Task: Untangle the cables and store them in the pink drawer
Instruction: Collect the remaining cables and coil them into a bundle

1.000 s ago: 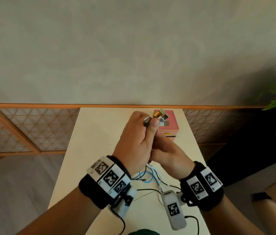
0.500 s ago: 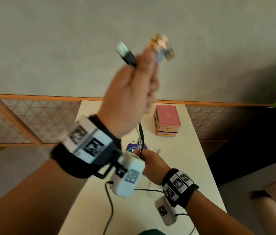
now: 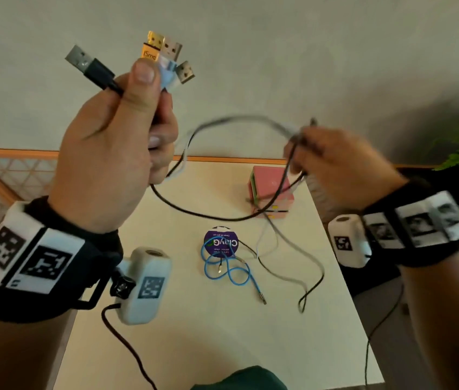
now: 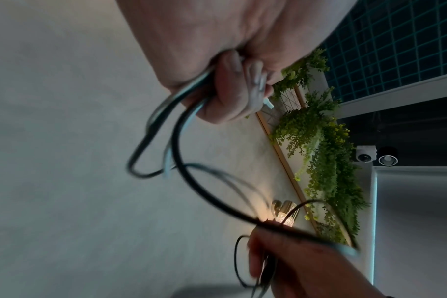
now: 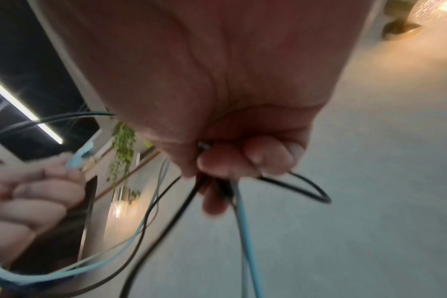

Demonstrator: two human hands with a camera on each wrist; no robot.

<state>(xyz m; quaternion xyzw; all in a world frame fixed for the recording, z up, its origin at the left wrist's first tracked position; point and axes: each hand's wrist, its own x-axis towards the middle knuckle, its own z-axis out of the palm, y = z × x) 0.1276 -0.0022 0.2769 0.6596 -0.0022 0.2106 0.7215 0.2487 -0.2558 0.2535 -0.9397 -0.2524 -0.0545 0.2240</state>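
Up and out to the right goes the right hand (image 3: 341,167), which half a second ago sat low over the surface (image 3: 188,319); it now carries a stretch of the cables (image 3: 222,218) at chest height, blurred with speed. From the head view, the left hand (image 3: 115,153) is raised on the left, thumb and fingers clamped round a bunch of USB plugs (image 3: 163,56) that fan out above the fist: a black one to the left, an orange one, a white one and a small one to the right. Black and grey strands arc from that fist across to the right hand, whose fingers are curled round them. More cable hangs down onto the surface, where a loose blue cable (image 3: 226,270) lies coiled over a round purple tin (image 3: 220,242). At the far right of the surface stands the pink drawer (image 3: 272,194); from here I cannot tell whether it is shut.

Over to the left wrist view: the left hand's fingers (image 4: 232,88) are curled tight on black and pale strands that loop away to the right hand at the bottom. Green hanging plants (image 4: 324,153) show on the right.

Now the right wrist view: the right hand's fingers (image 5: 245,159) pinch a black strand and a pale blue one, both blurred, while the left hand appears at the left edge holding its plugs.
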